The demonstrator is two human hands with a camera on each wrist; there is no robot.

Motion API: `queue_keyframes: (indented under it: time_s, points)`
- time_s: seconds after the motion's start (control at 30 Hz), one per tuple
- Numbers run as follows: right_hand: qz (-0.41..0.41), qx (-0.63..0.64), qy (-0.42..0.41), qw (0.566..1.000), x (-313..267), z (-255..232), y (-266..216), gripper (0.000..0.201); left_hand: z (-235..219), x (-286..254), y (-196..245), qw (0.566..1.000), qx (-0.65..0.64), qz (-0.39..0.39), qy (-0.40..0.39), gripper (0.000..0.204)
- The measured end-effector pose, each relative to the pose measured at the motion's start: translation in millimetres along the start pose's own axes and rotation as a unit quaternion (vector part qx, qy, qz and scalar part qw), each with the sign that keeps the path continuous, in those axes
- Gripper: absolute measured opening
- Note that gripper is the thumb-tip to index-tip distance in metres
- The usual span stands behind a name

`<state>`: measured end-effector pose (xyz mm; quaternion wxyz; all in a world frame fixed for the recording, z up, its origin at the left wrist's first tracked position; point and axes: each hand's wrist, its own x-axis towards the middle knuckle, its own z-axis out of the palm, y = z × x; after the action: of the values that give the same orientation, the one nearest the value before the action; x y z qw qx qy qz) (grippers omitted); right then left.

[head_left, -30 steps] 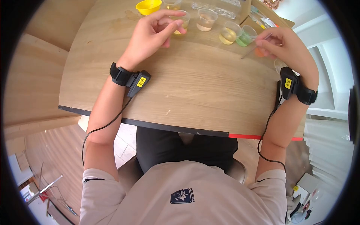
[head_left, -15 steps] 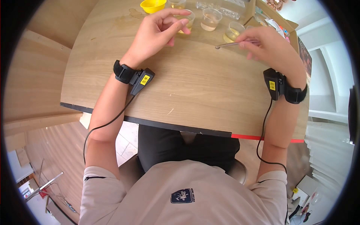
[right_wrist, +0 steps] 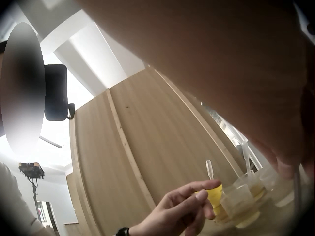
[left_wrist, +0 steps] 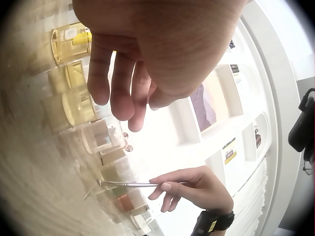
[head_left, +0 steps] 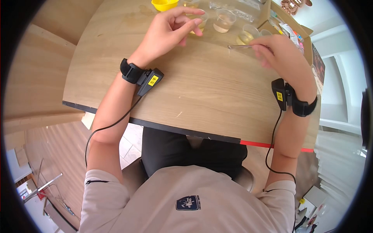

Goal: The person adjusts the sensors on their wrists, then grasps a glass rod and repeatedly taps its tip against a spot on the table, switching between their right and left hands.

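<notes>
My right hand (head_left: pixel 268 50) pinches a thin metal rod (head_left: pixel 240 46) with a small rounded end, held almost level over the table and pointing left. Just behind the rod stands a clear cup of pale yellow liquid (head_left: pixel 245 37); another cup (head_left: pixel 266 32) is partly covered by the hand. My left hand (head_left: pixel 169 33) hovers with loosely bent fingers and nothing between them, in front of a clear cup with yellow liquid (head_left: pixel 203 18). Between the hands is a cup of faintly pinkish liquid (head_left: pixel 223 26). The left wrist view also shows the rod (left_wrist: pixel 130 185) reaching out from the right fingers.
A yellow bowl (head_left: pixel 164 4) and another cup (head_left: pixel 191 3) sit at the back left. Clear plastic packaging (head_left: pixel 235 12) lies behind the cups. An open cardboard box (head_left: pixel 289 21) of assorted items stands at the back right. A clear dropper (right_wrist: pixel 209 169) rises behind the left hand.
My right hand has moved left and turned, swinging the rod from a slant near the green cup to nearly level before the pale yellow cup. The left hand has kept its pose.
</notes>
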<state>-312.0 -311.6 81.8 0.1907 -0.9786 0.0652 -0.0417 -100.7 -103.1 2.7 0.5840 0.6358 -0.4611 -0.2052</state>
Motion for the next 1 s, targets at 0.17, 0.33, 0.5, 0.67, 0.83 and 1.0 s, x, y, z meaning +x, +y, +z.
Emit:
queue_keyframes:
  time_s: [0.17, 0.33, 0.5, 0.67, 0.83, 1.0]
  points:
    - [0.067, -0.090, -0.103, 0.988, -13.7, -22.3, -13.2, 0.015, -0.9, -1.9, -0.1, 1.000, -0.007, -0.003, 0.006, 0.034]
    - [-0.065, -0.107, 0.031, 0.992, -10.5, 3.7, -2.3, 0.017, 1.1, -1.5, -0.1, 1.000, -0.001, -0.008, -0.004, 0.034]
    - [0.074, -0.070, -0.022, 0.995, -7.2, -12.6, -16.3, 0.015, -1.0, -2.4, -1.0, 1.000, 0.007, -0.007, -0.007, 0.033]
    - [0.076, -0.069, 0.018, 0.995, -7.6, -4.4, -11.0, 0.016, -0.3, -2.4, -1.0, 1.000, 0.019, -0.011, -0.016, 0.032]
    - [0.058, -0.088, -0.057, 0.993, -8.7, -18.2, -4.5, 0.017, -0.2, -3.0, 0.1, 1.000, 0.007, -0.011, -0.009, 0.032]
    - [0.120, -0.091, -0.054, 0.987, -4.9, -16.9, -6.6, 0.017, 0.2, -2.4, -1.1, 1.000, 0.010, -0.008, -0.019, 0.032]
